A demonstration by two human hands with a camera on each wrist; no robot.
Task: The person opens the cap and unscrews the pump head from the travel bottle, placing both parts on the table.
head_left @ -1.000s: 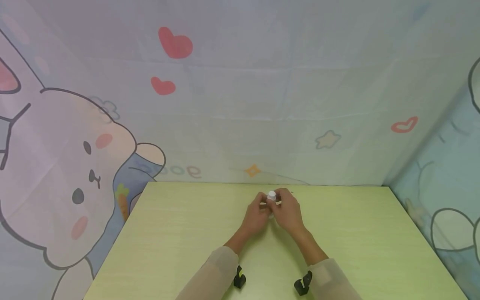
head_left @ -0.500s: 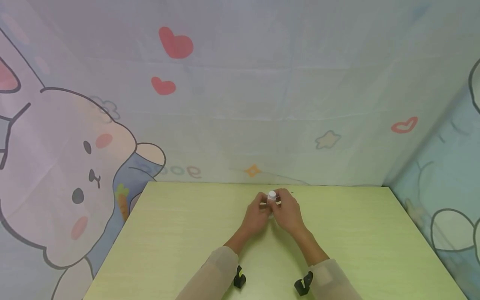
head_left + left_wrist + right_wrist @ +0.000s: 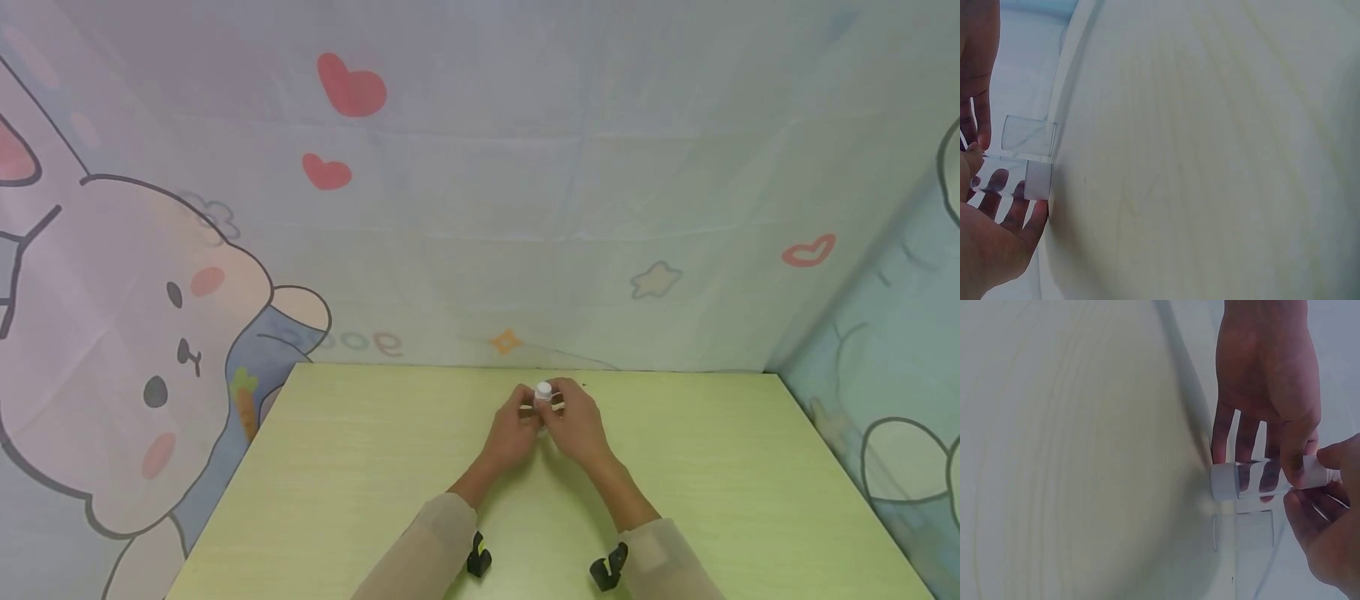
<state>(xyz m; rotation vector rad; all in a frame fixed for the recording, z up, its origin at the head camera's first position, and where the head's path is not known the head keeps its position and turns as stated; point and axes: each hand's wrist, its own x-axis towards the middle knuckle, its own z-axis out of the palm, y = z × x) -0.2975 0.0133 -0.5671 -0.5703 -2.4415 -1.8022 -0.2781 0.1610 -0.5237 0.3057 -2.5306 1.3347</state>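
Pale fabric, printed with hearts and a cartoon rabbit, is hung as a backdrop beyond the fingers, and below them a yellow-green table is spread. Between the two hands a small clear bottle is held roughly upright, its long axis running up through the fingers. By the left hand it is gripped along its middle and lower part, thumb on one side and fingers wrapped behind, where they are seen through the clear wall. By the right hand it is pinched higher up, near the white cap, between thumb and fingertips. Whether the white base is rested on the table or held just above it cannot be told. What seems to matter most is that the cap is placed at the very tips of the right fingers, so the right hand is judged the nearer to it. To the right of the bottle, just beside it, a clear cylinder is seen standing, untouched (from the head camera it is hidden). Counted: one bottle, one cap, one cylinder, two hands, two black clips at the sleeves.
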